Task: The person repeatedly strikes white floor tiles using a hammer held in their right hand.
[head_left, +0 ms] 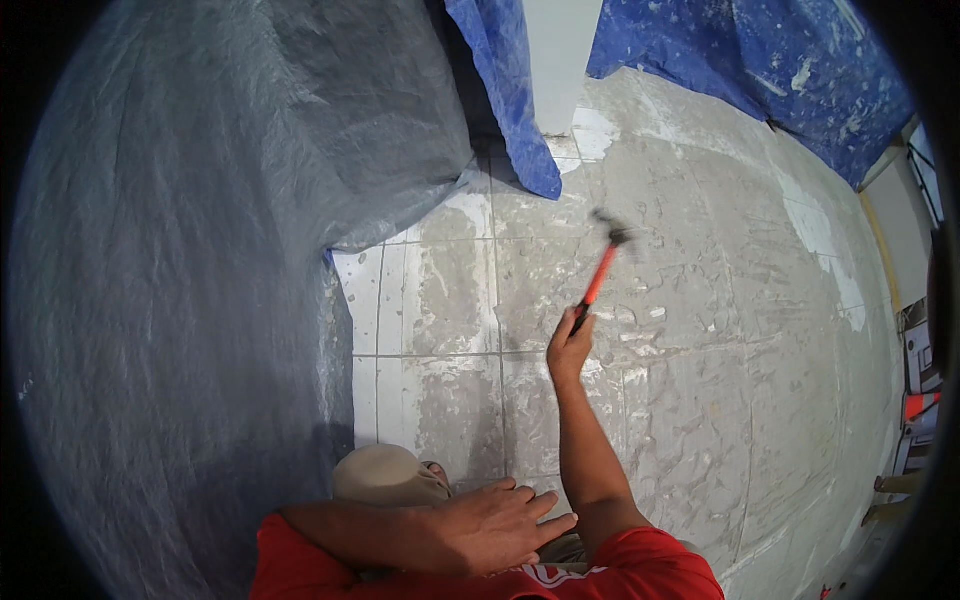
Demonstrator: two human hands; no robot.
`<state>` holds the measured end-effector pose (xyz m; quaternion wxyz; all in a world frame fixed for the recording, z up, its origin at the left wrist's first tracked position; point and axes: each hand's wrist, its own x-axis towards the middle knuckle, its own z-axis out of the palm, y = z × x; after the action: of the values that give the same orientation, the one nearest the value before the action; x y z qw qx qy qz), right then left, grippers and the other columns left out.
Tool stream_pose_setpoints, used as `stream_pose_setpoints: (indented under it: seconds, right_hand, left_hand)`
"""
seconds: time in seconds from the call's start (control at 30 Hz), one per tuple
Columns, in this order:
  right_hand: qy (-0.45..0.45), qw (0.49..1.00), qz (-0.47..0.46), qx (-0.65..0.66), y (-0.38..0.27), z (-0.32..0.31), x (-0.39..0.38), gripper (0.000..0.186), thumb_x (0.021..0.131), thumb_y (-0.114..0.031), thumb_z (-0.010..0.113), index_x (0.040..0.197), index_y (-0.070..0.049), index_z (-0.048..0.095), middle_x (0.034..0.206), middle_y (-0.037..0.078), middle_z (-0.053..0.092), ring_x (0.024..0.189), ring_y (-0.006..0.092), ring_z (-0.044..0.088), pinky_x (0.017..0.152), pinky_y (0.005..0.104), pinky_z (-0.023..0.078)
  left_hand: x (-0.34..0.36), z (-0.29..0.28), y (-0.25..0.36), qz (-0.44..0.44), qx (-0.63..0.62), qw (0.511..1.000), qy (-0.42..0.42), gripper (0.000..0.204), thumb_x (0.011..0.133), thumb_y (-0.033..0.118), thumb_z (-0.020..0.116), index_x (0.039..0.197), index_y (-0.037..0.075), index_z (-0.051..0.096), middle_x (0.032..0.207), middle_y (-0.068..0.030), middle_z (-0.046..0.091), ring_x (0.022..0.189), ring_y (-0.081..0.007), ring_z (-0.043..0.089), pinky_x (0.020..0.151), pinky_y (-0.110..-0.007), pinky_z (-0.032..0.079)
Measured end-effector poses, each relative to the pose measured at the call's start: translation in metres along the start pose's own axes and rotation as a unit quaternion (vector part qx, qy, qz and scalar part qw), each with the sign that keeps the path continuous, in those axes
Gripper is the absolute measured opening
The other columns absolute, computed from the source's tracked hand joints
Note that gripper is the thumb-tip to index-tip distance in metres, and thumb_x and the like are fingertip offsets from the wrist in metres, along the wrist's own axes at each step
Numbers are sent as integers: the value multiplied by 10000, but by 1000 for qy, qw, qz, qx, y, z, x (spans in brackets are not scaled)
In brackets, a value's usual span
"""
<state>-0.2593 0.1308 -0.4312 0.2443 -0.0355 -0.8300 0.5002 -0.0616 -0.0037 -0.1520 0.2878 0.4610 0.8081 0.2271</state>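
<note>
My right hand (570, 347) is wrapped round the black grip of a hammer (601, 272) with an orange-red handle. The hammer's dark head is smeared by motion and points away from me, over the wall-like tiled surface, and I cannot tell whether it touches it. Close to my body, my left hand (500, 525) has its fingers spread and holds nothing. It lies across near my bent knee (388, 474) in tan trousers. Light tiles (455, 300) with rough grey patches of residue spread beneath both hands.
A grey plastic tarp (200, 280) covers the left side. Blue tarps (760, 70) hang at the far right and beside a white upright panel (555, 65). At the right rim are a pale board (893, 235) and an orange-red object (921, 406).
</note>
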Motion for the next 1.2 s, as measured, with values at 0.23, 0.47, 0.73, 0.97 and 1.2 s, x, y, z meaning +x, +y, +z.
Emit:
stream_pose_setpoints:
  seconds: [0.23, 0.47, 0.73, 0.97, 1.2]
  right_hand:
    - [-333, 849, 393, 117, 65, 6, -111, 293, 979, -290, 613, 923, -4, 578, 640, 57, 565, 439, 152, 524, 416, 328, 426]
    - [-130, 970, 135, 155, -46, -44, 13, 270, 987, -272, 602, 892, -21, 570, 683, 43, 573, 549, 96, 540, 494, 260, 425]
    - [107, 931, -77, 341, -176, -99, 89, 195, 1025, -138, 494, 1157, -36, 394, 775, 63, 561, 623, 74, 511, 534, 211, 420]
    - [-291, 899, 291, -154, 100, -56, -178, 355, 983, -266, 536, 1094, 69, 575, 916, 245, 652, 832, 393, 648, 755, 449, 504]
    - [-127, 891, 398, 177, -34, -39, -55, 462, 998, -454, 539, 791, -42, 510, 543, 38, 500, 407, 142, 492, 399, 307, 411]
  left_hand:
    - [1, 4, -1, 11, 36, 999, 7, 578, 978, 362, 527, 1442, 41, 406, 1248, -175, 513, 1077, -290, 578, 951, -408, 425]
    - [7, 11, 2, 43, 30, 997, 55, 612, 918, 354, 612, 1415, 39, 447, 1183, -154, 541, 1018, -267, 583, 892, -384, 435]
    - [20, 5, 9, 60, -9, 997, 51, 594, 903, 307, 633, 1392, 15, 468, 1161, -162, 559, 1000, -254, 593, 841, -384, 441]
    - [16, -10, 10, 65, -6, 981, 184, 555, 871, 302, 678, 1314, -5, 545, 1112, -124, 615, 957, -261, 635, 794, -375, 478]
    - [-14, -150, -49, -41, -141, 824, 547, 241, 888, 57, 645, 1117, -16, 658, 1091, -171, 688, 1000, -248, 672, 902, -380, 520]
